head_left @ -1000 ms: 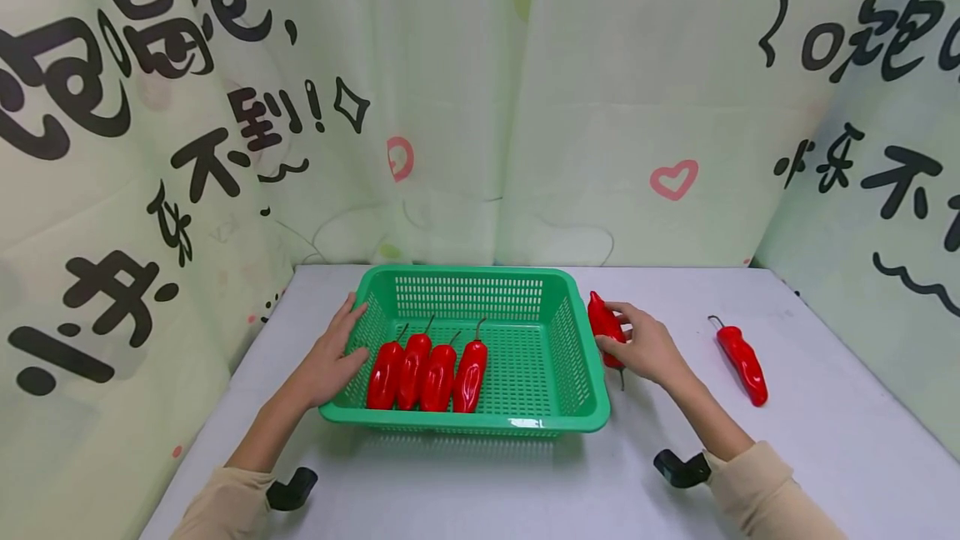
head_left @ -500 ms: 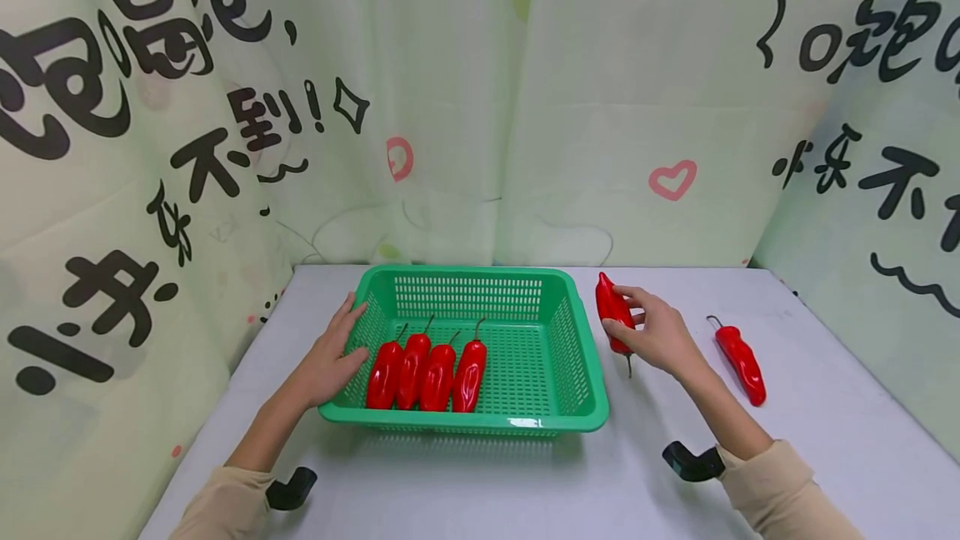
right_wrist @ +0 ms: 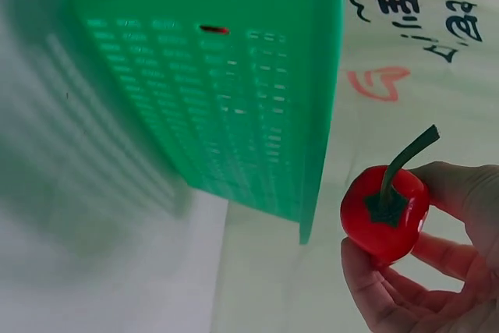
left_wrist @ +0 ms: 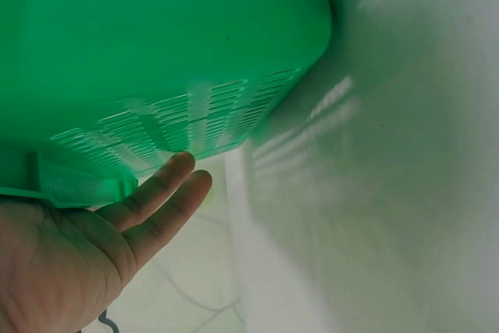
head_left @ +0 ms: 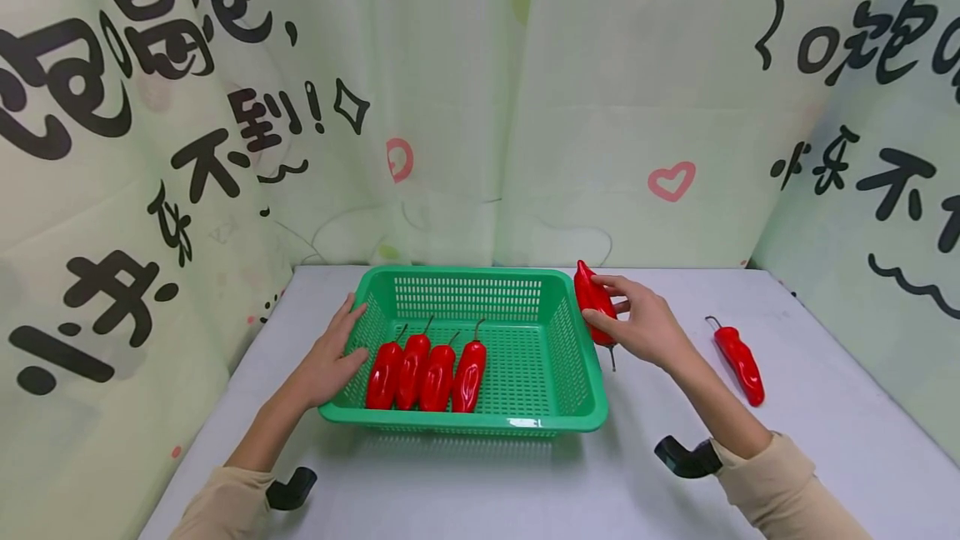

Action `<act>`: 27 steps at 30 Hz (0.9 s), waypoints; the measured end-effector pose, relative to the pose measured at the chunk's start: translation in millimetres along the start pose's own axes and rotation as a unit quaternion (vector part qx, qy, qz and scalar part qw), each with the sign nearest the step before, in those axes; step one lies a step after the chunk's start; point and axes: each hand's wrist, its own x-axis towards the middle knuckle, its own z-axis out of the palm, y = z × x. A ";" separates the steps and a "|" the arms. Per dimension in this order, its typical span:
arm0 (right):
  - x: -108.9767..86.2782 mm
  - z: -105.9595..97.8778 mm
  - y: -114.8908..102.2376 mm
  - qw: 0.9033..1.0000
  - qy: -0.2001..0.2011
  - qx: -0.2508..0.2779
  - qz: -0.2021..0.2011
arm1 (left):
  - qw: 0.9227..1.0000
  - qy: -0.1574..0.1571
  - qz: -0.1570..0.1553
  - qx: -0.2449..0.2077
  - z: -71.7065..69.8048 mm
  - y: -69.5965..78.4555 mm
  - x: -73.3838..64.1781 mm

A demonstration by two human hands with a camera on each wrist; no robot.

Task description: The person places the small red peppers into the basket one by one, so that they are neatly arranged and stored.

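My right hand (head_left: 641,325) pinches a red chili pepper (head_left: 591,294) between thumb and fingers, beside the basket's right rim. Its green stem (right_wrist: 409,157) points toward the camera in the right wrist view; in the head view it hangs lowermost. At the left side of the green plastic basket (head_left: 465,422), my left hand (head_left: 327,361) rests on the rim. Two straight fingers (left_wrist: 160,220) extend along the outer wall in the left wrist view. Inside the basket, several red chili peppers (head_left: 435,377) lie side by side toward the left, stems pointing away.
One more red chili pepper (head_left: 738,363) lies on the white table (head_left: 480,490) to the right of my right hand. Behind and beside the table hangs a pale green curtain (head_left: 570,140) with black lettering.
My right hand has lifted the pepper, swinging it slightly right, then back left to the basket's right rim. The left hand and basket stay in place.
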 end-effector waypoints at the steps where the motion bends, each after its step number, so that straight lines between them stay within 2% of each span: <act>1: 0.0 0.6 -2.8 1.000 -0.002 0.003 -0.003 | 1.000 0.000 -0.001 0.000 0.3 -0.6 0.3; 17: 2.8 27.6 -30.1 0.997 -0.064 0.012 -0.040 | 1.000 0.002 0.002 -0.003 2.1 -2.1 1.2; 27: 5.9 52.9 -41.3 0.993 -0.107 0.027 -0.033 | 1.000 0.001 -0.003 0.000 -0.1 1.0 -0.1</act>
